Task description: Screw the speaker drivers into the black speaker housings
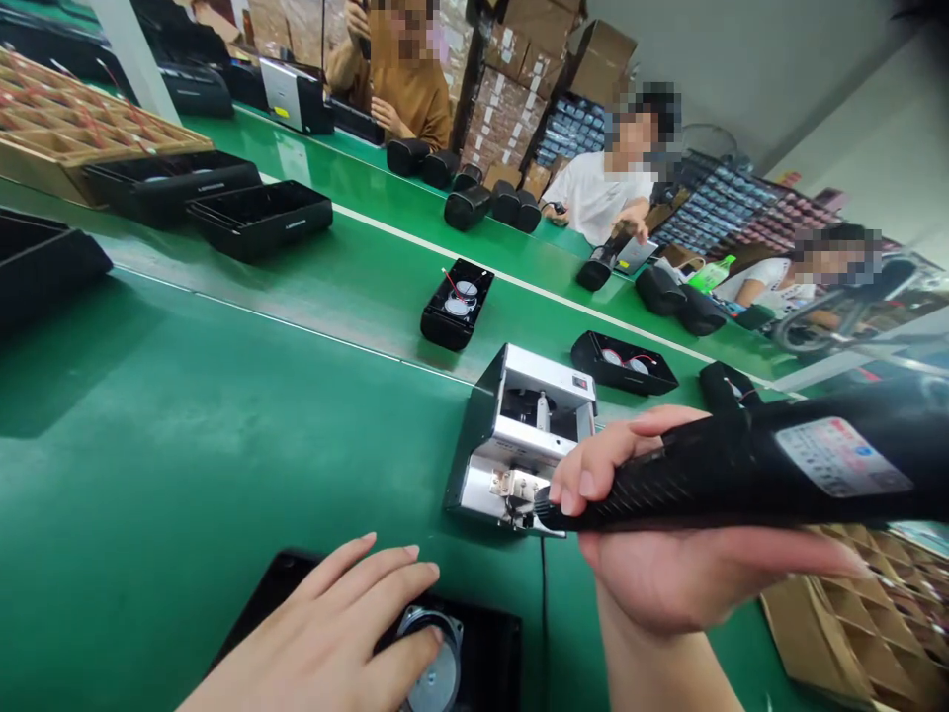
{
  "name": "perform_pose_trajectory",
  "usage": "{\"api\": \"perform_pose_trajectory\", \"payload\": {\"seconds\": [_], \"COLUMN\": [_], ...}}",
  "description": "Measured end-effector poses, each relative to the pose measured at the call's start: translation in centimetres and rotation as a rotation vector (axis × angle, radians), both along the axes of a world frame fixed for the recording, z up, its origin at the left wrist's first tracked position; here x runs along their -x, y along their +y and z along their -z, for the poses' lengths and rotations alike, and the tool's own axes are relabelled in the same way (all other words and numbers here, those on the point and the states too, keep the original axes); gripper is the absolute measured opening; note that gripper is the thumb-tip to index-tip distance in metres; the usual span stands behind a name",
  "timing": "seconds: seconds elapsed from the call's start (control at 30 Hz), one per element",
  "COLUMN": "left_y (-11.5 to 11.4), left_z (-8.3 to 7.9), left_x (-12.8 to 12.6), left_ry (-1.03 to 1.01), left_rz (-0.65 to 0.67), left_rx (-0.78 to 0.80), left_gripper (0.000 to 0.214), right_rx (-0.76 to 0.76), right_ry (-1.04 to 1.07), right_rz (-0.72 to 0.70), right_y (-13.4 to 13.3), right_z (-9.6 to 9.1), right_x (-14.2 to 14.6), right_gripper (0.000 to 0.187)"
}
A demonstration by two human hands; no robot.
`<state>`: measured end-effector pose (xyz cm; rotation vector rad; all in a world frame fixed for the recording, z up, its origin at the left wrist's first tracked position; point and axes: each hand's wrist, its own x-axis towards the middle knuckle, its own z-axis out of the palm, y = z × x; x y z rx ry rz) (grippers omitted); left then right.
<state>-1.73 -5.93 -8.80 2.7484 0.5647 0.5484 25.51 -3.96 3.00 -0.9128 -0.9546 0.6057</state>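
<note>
My right hand [667, 564] is wrapped round a black electric screwdriver [712, 465] with a white label on its body. The tool lies nearly level, its tip at the front of a silver and black screw feeder [481, 465]. My left hand [333, 613] rests with fingers outstretched over a black speaker housing [493, 643] at the bottom of the view. A round metal-backed speaker driver [437, 677] sits in that housing, and my left thumb lies on it. The hand hides much of the housing.
Black housings with drivers, such as one housing [456, 331], stand along the green bench [222, 415]. Cardboard divider boxes lie at far left [59, 148] and lower right [822, 633]. Co-workers sit across the bench. A cable [545, 603] runs down from the feeder.
</note>
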Motion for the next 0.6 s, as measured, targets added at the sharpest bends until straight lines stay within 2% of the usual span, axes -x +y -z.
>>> {"api": "perform_pose_trajectory", "payload": {"seconds": [0.07, 0.23, 0.3, 0.4, 0.5, 0.6], "left_y": [0.3, 1.6, 1.9, 1.8, 1.5, 1.2], "left_z": [-1.2, -6.5, -7.6, -7.4, -5.7, -4.0], "left_x": [-1.5, -4.4, -4.9, -4.6, -3.3, -2.3], "left_ry": [0.091, 0.517, 0.594, 0.599, 0.491, 0.381], "left_rz": [0.016, 0.059, 0.04, 0.003, -0.009, 0.001], "left_rx": [0.026, 0.261, 0.333, 0.366, 0.326, 0.307], "left_gripper": [0.058, 0.063, 0.066, 0.065, 0.059, 0.063], "right_rx": [0.002, -0.003, -0.032, -0.054, -0.044, -0.037], "right_ry": [0.012, 0.025, 0.001, -0.041, -0.069, -0.078], "right_rz": [-0.005, -0.019, -0.03, -0.044, -0.047, -0.052], "right_y": [0.1, -0.1, -0.2, -0.3, 0.0, 0.2], "right_z": [0.0, 0.1, 0.2, 0.3, 0.5, 0.7], "right_x": [0.0, 0.0, 0.1, 0.3, 0.3, 0.4], "right_gripper": [0.079, 0.081, 0.077, 0.076, 0.081, 0.082]}}
